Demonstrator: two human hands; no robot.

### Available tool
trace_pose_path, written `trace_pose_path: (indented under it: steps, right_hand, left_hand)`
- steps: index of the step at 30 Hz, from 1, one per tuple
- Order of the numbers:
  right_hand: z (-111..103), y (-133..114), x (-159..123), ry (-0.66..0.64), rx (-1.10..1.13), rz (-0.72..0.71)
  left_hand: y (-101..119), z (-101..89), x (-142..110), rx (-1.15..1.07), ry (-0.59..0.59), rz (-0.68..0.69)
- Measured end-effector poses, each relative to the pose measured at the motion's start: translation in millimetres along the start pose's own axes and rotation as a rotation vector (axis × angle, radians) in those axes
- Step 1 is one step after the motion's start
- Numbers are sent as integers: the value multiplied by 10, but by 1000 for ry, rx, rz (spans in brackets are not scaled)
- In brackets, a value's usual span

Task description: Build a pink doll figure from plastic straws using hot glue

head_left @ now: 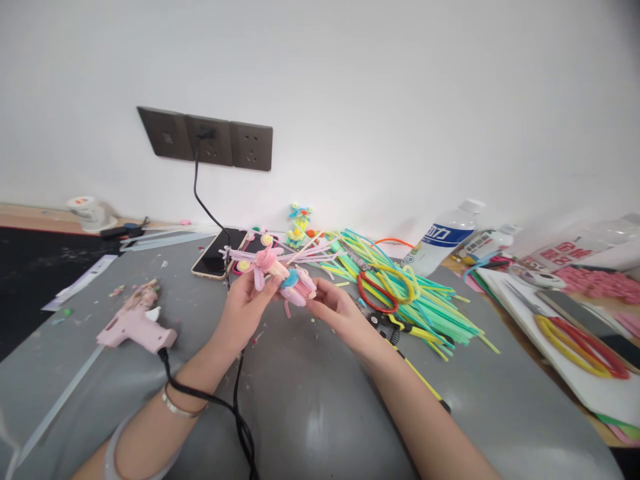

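A small pipe-cleaner doll (291, 280), pink and cream with a blue band, is held sideways above the grey mat (310, 393). My left hand (247, 303) is closed around its pink end at left. At the other end, the fingers of my right hand (337, 308) pinch the pale pink part. Behind the doll lie pale pink pipe cleaners (320, 250) and a phone (214, 255). A pink glue gun (137, 327) rests on the mat left of my left arm, its black cord passing under that arm.
Green and yellow pipe cleaners (440, 310) are heaped at right, with scissors (383, 290) and yellow-black pliers (400, 327) on them. A water bottle (445, 237) stands behind. More scissors (575, 340) lie far right. A plugged cord (203, 193) hangs from the wall socket.
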State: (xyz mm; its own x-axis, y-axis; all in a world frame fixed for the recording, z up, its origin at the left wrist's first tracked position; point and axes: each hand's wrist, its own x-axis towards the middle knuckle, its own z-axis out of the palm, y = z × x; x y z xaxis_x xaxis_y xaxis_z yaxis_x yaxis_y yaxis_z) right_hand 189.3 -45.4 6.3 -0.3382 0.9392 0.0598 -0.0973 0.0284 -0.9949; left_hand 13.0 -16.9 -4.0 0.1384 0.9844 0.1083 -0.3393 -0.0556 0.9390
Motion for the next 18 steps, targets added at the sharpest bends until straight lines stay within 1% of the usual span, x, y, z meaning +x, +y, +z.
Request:
trace_pose_path:
  steps: [3, 6, 9, 12, 18]
  right_hand:
    - [-6, -14, -14, -7, 20, -31]
    - [-32, -23, -25, 41, -9, -18]
    - [-52, -16, -20, 87, -14, -14]
    - [-46, -7, -5, 78, 0, -20]
    - [-13, -23, 9, 58, -10, -20]
  left_hand:
    - [30, 12, 15, -66, 60, 13]
    - [60, 24, 27, -110, 115, 6]
    - [62, 27, 23, -99, 90, 5]
    - [38, 17, 10, -73, 39, 9]
    - [-7, -17, 5, -24, 5, -4]
